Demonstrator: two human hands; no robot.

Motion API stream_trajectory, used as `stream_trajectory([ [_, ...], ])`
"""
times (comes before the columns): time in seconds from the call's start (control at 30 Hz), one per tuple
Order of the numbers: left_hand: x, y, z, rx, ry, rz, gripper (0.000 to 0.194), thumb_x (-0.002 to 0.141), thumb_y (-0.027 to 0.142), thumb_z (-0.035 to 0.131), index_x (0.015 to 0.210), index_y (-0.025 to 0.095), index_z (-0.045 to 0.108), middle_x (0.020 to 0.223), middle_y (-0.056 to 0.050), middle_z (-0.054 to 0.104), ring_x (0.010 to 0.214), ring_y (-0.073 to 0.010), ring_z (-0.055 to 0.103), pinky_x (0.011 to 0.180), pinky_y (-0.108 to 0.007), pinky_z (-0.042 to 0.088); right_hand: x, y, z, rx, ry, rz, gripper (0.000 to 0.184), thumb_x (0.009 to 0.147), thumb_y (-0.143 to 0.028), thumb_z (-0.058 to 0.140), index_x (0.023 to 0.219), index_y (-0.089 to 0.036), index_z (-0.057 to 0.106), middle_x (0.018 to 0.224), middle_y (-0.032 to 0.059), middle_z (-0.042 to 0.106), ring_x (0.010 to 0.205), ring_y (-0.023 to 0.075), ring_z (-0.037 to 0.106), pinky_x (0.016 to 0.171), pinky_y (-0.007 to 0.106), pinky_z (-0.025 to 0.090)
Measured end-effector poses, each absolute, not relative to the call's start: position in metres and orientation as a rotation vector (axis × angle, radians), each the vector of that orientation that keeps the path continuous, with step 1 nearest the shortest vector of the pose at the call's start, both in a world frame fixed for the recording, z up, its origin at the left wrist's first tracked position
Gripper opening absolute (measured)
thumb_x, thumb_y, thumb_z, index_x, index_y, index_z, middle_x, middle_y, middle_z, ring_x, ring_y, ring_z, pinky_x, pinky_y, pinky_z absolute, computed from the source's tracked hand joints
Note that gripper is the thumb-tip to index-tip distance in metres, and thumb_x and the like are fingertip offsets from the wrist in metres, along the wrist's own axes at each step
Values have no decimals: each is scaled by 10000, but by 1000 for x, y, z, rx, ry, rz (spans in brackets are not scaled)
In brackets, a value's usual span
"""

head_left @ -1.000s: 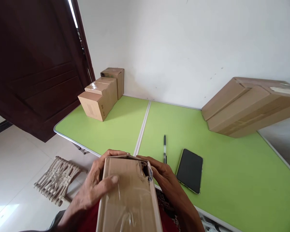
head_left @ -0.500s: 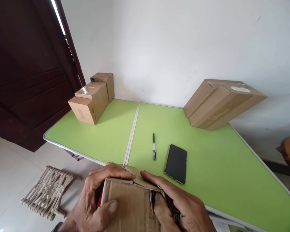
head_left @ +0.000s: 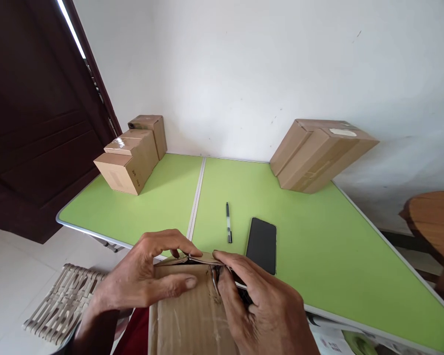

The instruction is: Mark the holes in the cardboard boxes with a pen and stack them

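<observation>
A worn cardboard box (head_left: 187, 310) is close in front of me at the bottom of the view, its top flaps slightly parted. My left hand (head_left: 159, 276) grips its upper left edge, fingers over the flap and thumb along the near face. My right hand (head_left: 259, 301) is closed on the upper right corner, with the index finger across the flap. A thin curved dark, shiny edge (head_left: 215, 278) shows beside the right thumb, where the cardboard is scuffed; what it belongs to is hidden.
On the green folding table (head_left: 318, 236) lie a pen (head_left: 228, 222) and a black phone (head_left: 262, 244). Small boxes (head_left: 122, 172) stand at the back left, larger boxes (head_left: 318, 158) at the back right. A woven stool (head_left: 64, 301) is on the floor, a brown round seat (head_left: 436, 217) at right.
My left hand has shifted its grip, its thumb now lying flatter and nearer the top edge. The top flaps gape more at the seam. The whole view has shifted slightly.
</observation>
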State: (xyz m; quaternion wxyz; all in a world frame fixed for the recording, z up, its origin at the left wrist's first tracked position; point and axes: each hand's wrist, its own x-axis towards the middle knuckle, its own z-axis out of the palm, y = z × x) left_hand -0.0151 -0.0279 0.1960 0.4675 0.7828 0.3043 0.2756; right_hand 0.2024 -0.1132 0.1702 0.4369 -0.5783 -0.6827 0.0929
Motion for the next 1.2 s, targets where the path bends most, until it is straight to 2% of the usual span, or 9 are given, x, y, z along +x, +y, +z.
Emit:
stream_trajectory([
  [0.17,9,-21,207,1988,822,614,249,896,407,877,1041,213,817,990,-30,808,867,-182,749,795,-280,551,200,-111,164,-1417,-1591,140,246,1007,-160,585,1167,-256,746,1004,54,847,813,239,830,751,334,673],
  [0.37,22,-24,195,2047,867,517,91,924,284,818,981,217,796,937,-7,763,807,-151,709,737,-257,492,198,-114,142,-1352,-1590,173,354,1015,-141,540,1294,-272,715,1033,68,831,842,244,824,742,336,673],
  [0.5,32,-32,192,2069,915,523,88,867,149,763,908,223,738,848,21,698,747,-135,655,672,-250,434,232,-127,142,-1448,-1610,525,319,1069,-351,583,1349,-324,733,1259,74,819,1091,285,814,872,359,691],
  [0.63,41,-36,191,2088,947,547,137,787,87,714,764,206,648,749,37,623,651,-111,562,604,-248,382,274,-96,124,-1772,-1452,366,348,1088,-500,543,1193,-267,780,1121,88,838,888,273,823,706,336,665],
  [0.73,42,-38,190,2097,931,576,158,758,51,688,764,204,651,750,41,631,645,-105,550,593,-244,369,286,-41,97,-2258,-1817,189,335,1100,-205,463,1269,-165,749,1223,145,803,1032,274,794,872,354,617],
  [0.87,38,-37,189,2087,881,601,100,825,111,748,812,203,710,788,16,686,682,-123,605,620,-250,410,277,22,65,-2365,-2016,179,519,985,40,467,1416,-151,684,1209,183,768,985,281,785,677,304,541],
  [0.97,32,-34,185,1990,761,627,38,894,219,774,891,182,769,839,-39,751,703,-154,678,640,-261,488,270,43,50,-2339,-2137,144,525,978,63,473,1419,-143,668,1279,234,715,1067,304,756,702,310,539],
  [1.03,27,-30,180,1907,670,645,122,888,225,778,993,164,797,919,-82,801,774,-188,743,699,-276,559,268,47,44,-2290,-2200,143,441,997,47,455,1311,-127,711,1276,247,700,1087,311,736,730,329,547],
  [1.2,13,-25,165,1810,563,636,303,871,194,797,1172,165,805,1104,-141,818,1012,-255,784,915,-356,625,280,44,40,-2175,-2165,181,330,956,62,477,1009,-138,734,1147,188,725,985,271,729,655,297,477],
])
